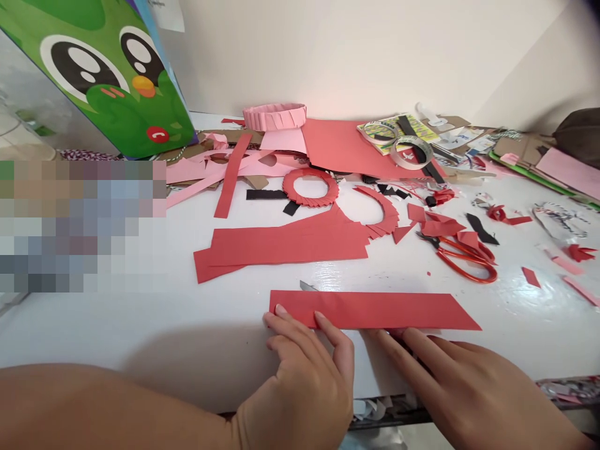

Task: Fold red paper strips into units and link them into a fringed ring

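Note:
A red paper strip [375,309] lies across the white table in front of me. My left hand [304,375] rests on its left end, fingers spread and pressing it down. At the strip's near edge, my right hand [459,375] is curled round a dark handle, mostly hidden by the fingers and paper. Past the far edge sticks out the metal tip of a knife blade [307,285], the rest of it beneath the strip. Just beyond lie more red paper pieces [290,244], overlapping one another.
Orange-handled scissors [466,259] lie at the right among paper scraps. Behind are a red pleated ring [310,187], a pink pleated ring [275,117], red sheets [347,147] and tape rolls [411,153]. A green box [107,81] stands at the back left.

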`<control>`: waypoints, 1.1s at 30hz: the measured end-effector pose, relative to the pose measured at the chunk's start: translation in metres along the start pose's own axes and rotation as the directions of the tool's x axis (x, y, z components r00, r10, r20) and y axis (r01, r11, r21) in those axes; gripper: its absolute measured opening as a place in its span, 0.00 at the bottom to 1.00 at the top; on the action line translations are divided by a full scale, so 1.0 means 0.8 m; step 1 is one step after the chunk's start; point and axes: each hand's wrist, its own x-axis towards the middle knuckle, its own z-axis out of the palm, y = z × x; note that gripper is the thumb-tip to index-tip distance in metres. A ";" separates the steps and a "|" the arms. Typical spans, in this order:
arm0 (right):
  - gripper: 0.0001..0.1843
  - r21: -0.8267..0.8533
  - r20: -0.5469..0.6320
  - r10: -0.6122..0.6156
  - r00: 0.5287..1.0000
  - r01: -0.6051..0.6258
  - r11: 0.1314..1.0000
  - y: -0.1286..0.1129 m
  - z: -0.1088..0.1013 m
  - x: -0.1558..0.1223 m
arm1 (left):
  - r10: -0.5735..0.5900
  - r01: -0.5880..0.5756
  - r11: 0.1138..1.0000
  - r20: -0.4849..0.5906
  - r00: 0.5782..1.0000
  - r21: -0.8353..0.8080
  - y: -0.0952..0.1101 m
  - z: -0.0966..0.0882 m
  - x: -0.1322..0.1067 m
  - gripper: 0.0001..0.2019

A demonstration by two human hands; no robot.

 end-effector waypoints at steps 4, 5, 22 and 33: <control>0.30 -0.024 -0.008 0.039 0.999 -0.039 0.999 0.011 0.003 -0.022 | 0.000 0.001 0.999 -0.027 1.000 0.032 0.004 0.005 -0.002 0.19; 0.30 -0.021 -0.008 0.045 0.999 -0.046 0.999 0.015 0.004 -0.026 | 0.000 0.001 0.999 -0.034 0.999 0.045 0.006 0.006 -0.002 0.19; 0.23 0.165 0.002 -0.008 1.000 0.008 0.986 -0.001 0.001 -0.003 | -0.172 0.109 0.965 -0.261 0.950 -0.237 -0.008 0.008 0.003 0.16; 0.21 0.230 -0.070 0.070 0.995 -0.052 0.972 0.001 0.001 0.003 | -0.181 0.091 0.958 -0.326 0.928 -0.273 -0.023 0.006 0.010 0.20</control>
